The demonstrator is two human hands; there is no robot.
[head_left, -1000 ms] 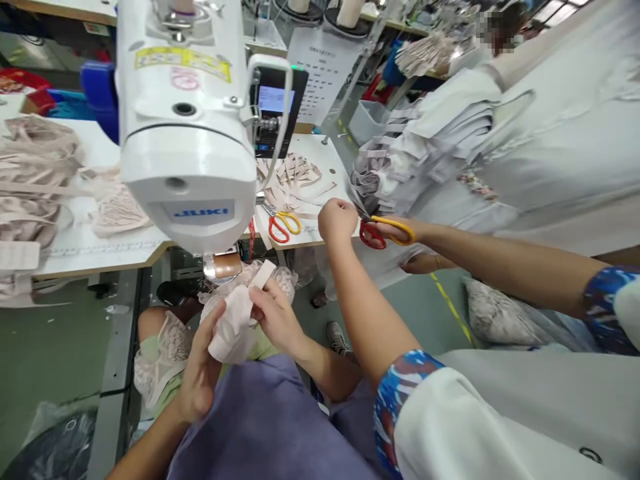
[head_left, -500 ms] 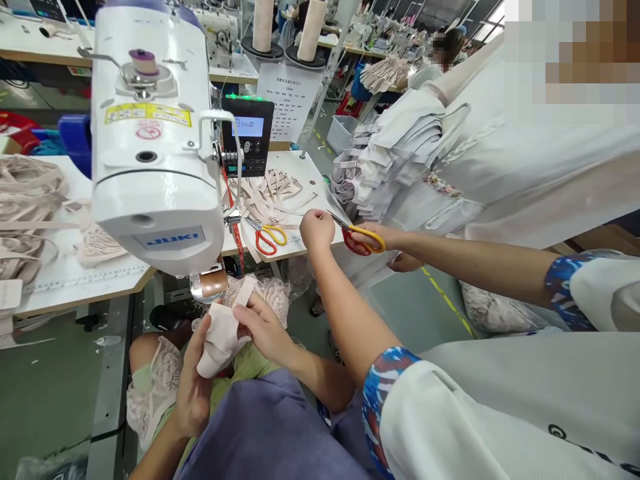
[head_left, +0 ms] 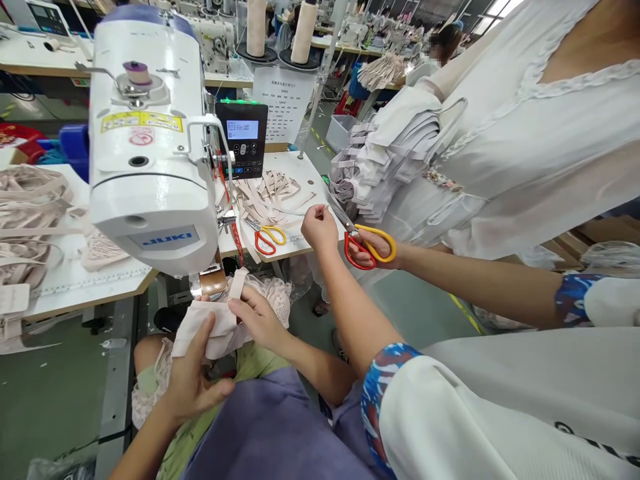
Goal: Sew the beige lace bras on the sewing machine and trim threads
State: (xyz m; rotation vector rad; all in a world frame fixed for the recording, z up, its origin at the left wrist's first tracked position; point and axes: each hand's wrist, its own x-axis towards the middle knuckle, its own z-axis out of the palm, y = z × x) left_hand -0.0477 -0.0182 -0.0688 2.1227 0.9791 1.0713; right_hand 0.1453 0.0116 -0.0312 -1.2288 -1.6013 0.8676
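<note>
My left hand (head_left: 187, 380) is at a pale beige lace bra (head_left: 207, 327). One finger lies across its smooth cloth, the thumb stands out free, and the other fingers are hidden. My right hand (head_left: 260, 317) pinches the same bra beside a narrow strap end (head_left: 237, 283) that sticks up. Both hands are above my lap, just below the sewing machine head (head_left: 150, 200). Beige lace (head_left: 277, 297) bunches behind my right hand. A co-worker's hand (head_left: 373, 250) on the right grips red-and-yellow scissors (head_left: 383, 243); the co-worker's other hand (head_left: 320, 230) pinches something small near the blades.
Another pair of scissors (head_left: 267, 237) lies on the machine table (head_left: 305, 167) beside loose beige straps (head_left: 267, 193). A control panel (head_left: 243, 140) stands behind. More straps (head_left: 30, 207) are heaped at left. A person in a white blouse (head_left: 500, 153) stands by stacked white pieces (head_left: 395, 147).
My left hand has turned and shifted, its thumb now lifted off the cloth, and the bra is spread wider to the left. The co-worker's scissors have moved slightly right, away from the other hand.
</note>
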